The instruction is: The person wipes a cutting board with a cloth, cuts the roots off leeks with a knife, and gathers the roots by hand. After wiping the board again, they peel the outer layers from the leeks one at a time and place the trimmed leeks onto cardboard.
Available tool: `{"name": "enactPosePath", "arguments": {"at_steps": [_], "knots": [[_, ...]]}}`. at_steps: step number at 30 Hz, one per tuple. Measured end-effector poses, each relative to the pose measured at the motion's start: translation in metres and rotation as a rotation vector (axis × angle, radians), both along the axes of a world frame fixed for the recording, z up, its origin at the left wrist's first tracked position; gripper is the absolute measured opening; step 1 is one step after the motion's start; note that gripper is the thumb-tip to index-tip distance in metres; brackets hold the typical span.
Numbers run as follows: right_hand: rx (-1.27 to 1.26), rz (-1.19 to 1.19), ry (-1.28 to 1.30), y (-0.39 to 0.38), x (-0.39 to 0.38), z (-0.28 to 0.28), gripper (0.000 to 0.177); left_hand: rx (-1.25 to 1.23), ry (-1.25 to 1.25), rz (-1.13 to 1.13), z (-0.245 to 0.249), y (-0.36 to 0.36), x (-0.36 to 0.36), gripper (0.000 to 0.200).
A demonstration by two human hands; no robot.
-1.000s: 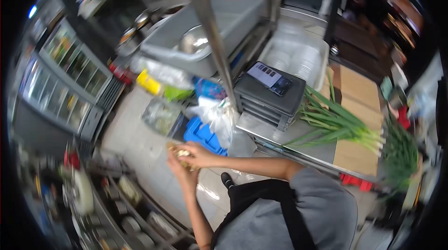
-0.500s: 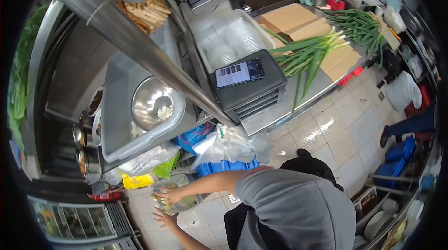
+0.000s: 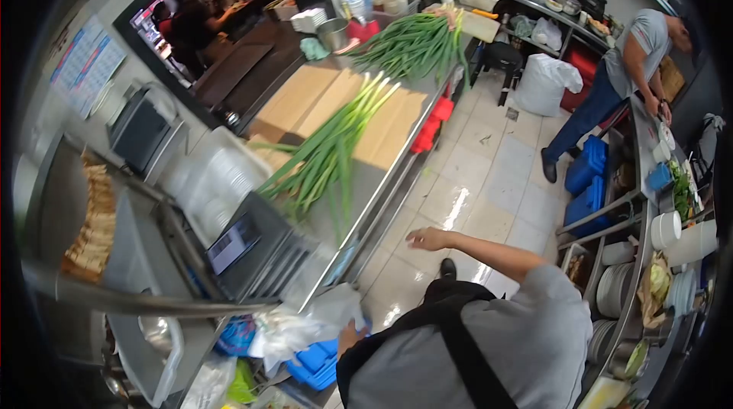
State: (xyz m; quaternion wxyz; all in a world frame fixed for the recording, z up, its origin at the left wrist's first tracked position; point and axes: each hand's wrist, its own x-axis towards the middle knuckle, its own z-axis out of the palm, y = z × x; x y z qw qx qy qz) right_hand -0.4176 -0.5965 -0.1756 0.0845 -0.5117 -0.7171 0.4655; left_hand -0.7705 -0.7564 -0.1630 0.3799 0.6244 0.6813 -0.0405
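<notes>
Your left hand (image 3: 351, 337) near the blue bin (image 3: 314, 363) and plastic bags (image 3: 284, 339), its finger state unclear, your right hand (image 3: 429, 239) empty above the floor (image 3: 437, 195), fingers loosely together, green onions (image 3: 330, 151) on cardboard (image 3: 391, 130) atop the counter (image 3: 372, 177) beyond.

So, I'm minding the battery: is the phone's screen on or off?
On: the phone lying on the black machine shows a bright, pale display with small dark blocks.
</notes>
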Motion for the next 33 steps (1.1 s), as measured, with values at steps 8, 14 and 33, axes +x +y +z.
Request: {"name": "enactPosePath", "arguments": {"at_steps": [8, 14, 33], "knots": [[0.032, -0.62, 0.277, -0.008, 0.192, 0.03, 0.029, 0.527, -0.114, -0.363, 0.112, 0.203, 0.228, 0.041], [0.015, -0.63, 0.572, 0.06, 0.253, 0.082, 0.027, 0.718, -0.32, -0.329, 0.131, 0.292, 0.33, 0.029], [0.114, -1.023, 0.693, 0.244, 0.469, 0.135, 0.028, 0.894, 0.092, -0.173, 0.129, 0.862, 0.711, 0.036]]}}
